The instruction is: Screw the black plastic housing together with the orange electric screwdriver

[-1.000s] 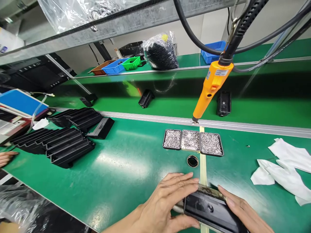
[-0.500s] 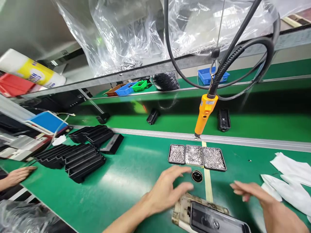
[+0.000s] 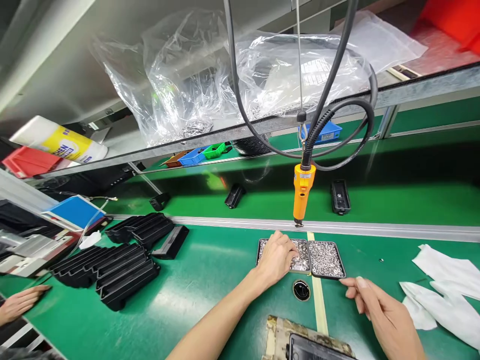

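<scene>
Left hand (image 3: 278, 256) reaches far over the green bench top (image 3: 202, 280) and sits on the row of three small black trays of silvery screws and washers (image 3: 325, 259), fingers curled down into the left and middle trays; looks like a pinch on small hardware, but the fingertips are hidden, so can't tell if anything is actually gripped. Right hand (image 3: 378, 312) hovers low over the bench just near-right of the right tray, fingers loosely extended and a little apart, holding nothing, not touching the tray.

Black plastic housing (image 3: 318, 348) lies at the near edge on a worn camouflage-pattern pad (image 3: 277, 330), cut off by the frame, neither hand on it. Small black round ring (image 3: 301, 290) sits on the bench between the trays and the pad, beside the pale tape strip (image 3: 318, 305).

Orange electric screwdriver (image 3: 302, 192) hangs from black cables, tip just beyond the far edge of the trays, untouched.

Step, as a judgement: picking fasteners from the trays. Next move would call for a clean pinch on a single piece and carrying it back to the housing near the body, without spilling the trays.

Left side: stacks of black ribbed plastic parts (image 3: 123, 272). Far left edge, another person's hand (image 3: 18, 304) rests on the bench. Right: white cloths (image 3: 442, 285).
</scene>
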Motion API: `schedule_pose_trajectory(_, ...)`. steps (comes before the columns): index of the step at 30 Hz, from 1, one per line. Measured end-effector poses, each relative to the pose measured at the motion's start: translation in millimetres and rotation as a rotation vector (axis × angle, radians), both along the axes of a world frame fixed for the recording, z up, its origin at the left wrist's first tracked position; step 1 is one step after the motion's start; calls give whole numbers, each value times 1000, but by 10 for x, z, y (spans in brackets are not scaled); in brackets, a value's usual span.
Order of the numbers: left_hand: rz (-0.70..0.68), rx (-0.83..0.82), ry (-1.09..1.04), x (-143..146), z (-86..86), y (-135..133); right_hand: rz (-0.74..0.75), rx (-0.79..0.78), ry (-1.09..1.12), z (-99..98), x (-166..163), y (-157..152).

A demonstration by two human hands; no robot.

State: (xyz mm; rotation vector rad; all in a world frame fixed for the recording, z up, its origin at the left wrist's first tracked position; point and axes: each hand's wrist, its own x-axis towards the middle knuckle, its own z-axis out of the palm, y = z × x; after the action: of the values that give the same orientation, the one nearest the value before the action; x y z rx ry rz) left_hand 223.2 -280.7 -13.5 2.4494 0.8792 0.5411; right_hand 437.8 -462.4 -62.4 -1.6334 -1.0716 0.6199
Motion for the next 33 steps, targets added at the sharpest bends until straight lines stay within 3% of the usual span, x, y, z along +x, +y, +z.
schedule_pose_trajectory(4,64,-105,-97,-23,49,-2,35,-13,-2,-25,5,12)
schedule_pose_trajectory(8,83,-319,-204,-89,193,-80,32,-7,0,-24,-6,17)
schedule_pose_trajectory(13,-4,-475,-290,-350,540,-620,20,-27,8,35,-59,18)
schedule_pose_trajectory(15,-148,-362,-325,-459,680,-876,25,-37,13,67,-83,8)
schedule_pose_trajectory(18,-463,-6,-233,-547,798,-1118,32,-39,20,108,-109,-1)
schedule_pose_trajectory(22,-572,316,-3,-526,786,-1166,40,-24,14,139,-123,6)
schedule_pose_trajectory(26,-595,390,145,-539,793,-1137,39,-3,13,149,-123,12)
schedule_pose_trajectory(30,-593,324,276,-656,845,-1141,50,-3,21,152,-129,11)
schedule_pose_trajectory(33,-591,297,273,-737,782,-1136,54,-8,20,152,-135,14)
